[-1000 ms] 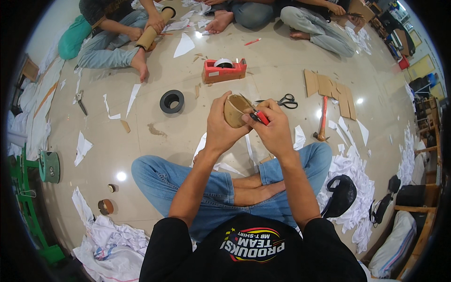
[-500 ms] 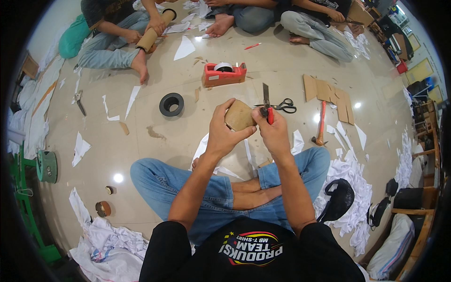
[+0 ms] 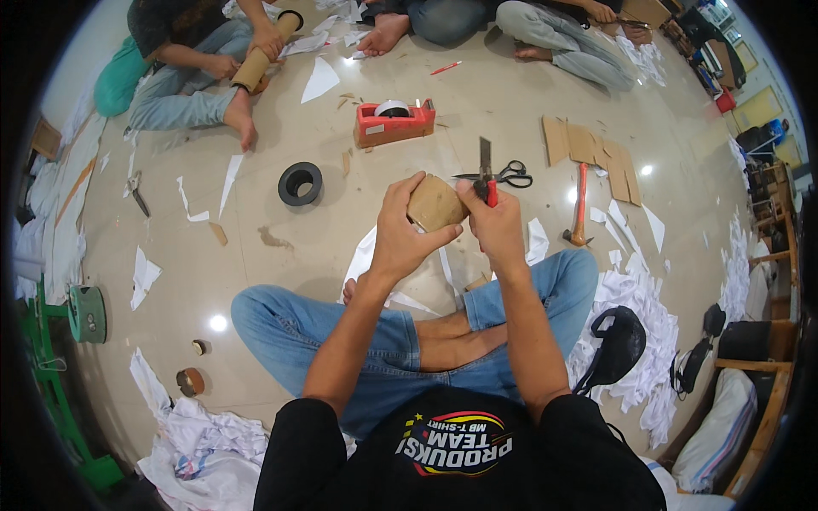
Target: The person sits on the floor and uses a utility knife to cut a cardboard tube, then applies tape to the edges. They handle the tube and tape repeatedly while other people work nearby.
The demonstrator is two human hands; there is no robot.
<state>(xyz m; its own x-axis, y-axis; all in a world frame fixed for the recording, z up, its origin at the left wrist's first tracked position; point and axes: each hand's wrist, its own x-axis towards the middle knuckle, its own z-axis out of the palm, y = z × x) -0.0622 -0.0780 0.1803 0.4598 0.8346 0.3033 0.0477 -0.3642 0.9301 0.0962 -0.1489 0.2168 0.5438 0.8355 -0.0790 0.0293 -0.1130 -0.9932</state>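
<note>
My left hand (image 3: 397, 230) is closed around a rounded brown cardboard-looking piece (image 3: 436, 206), fingers on its far left side and thumb along its near edge. My right hand (image 3: 499, 233) grips a utility knife (image 3: 486, 162) with a red-and-black handle, its wide blade pointing up and away from me. The right thumb meets the right side of the brown piece; the blade stands apart from it. Just beyond the right hand lie black-handled scissors (image 3: 516, 175), partly behind the knife. Both hands are above my crossed legs.
Ahead stand a red tape dispenser (image 3: 394, 125) and a black ring-shaped spool (image 3: 300, 184). To the right lie a hammer (image 3: 580, 209), cardboard strips (image 3: 596, 157) and white scraps (image 3: 635, 341). A co-worker holds a cardboard tube (image 3: 256, 68) at far left; other people sit opposite.
The view has shifted slightly, so the floor items appear a little higher and to the left. My hands keep the same holds, with the brown piece slightly turned.
</note>
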